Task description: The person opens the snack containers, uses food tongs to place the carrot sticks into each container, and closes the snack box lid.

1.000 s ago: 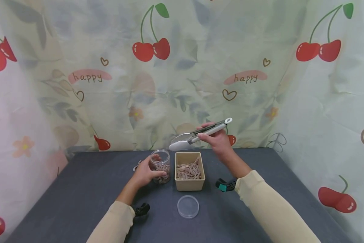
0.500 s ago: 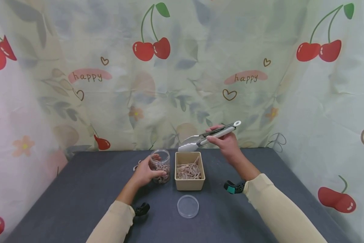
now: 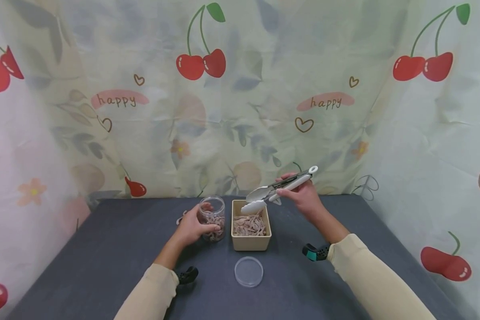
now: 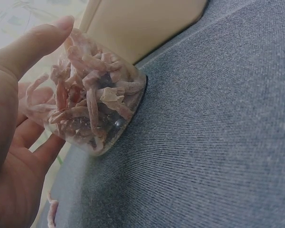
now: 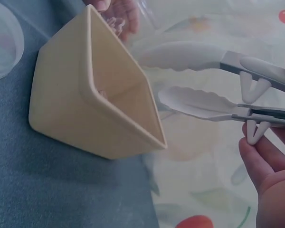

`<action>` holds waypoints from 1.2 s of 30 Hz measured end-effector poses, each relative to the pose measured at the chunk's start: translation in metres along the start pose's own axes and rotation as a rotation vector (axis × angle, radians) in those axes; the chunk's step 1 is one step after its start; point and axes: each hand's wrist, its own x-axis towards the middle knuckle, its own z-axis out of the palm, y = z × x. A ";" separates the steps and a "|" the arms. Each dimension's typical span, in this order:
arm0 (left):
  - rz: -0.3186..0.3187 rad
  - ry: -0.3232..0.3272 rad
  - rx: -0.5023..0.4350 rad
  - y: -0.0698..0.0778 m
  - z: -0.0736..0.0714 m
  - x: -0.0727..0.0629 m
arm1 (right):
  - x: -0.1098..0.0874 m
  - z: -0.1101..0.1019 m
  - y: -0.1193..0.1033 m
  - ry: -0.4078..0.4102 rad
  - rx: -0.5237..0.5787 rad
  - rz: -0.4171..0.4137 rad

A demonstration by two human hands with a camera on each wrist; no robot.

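My left hand [image 3: 192, 226] grips a clear jar [image 3: 212, 218] that stands upright on the table, partly filled with pale brownish-pink dried strips [image 4: 92, 90]. In my right hand [image 3: 304, 195] are white and grey tongs [image 3: 289, 182], their two scalloped heads parted with nothing between them. The tong heads hang over the back part of a beige rectangular bin [image 3: 251, 242], close to its rim. More of the same strips [image 3: 249, 225] lie inside that bin, right beside the jar.
A round clear lid [image 3: 248, 271] lies flat on the dark table [image 3: 103, 258] in front of the bin. Behind and left of the jar a few loose strips [image 3: 180, 218] lie on the cloth. A printed curtain [image 3: 240, 111] closes off the back and sides.
My right hand has moved right and then down, bringing the tongs from above the jar side to low over the bin. The left hand and jar have stayed put.
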 end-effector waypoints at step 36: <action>-0.013 -0.019 -0.014 -0.001 -0.002 0.000 | -0.011 0.024 0.015 -0.122 -0.421 0.157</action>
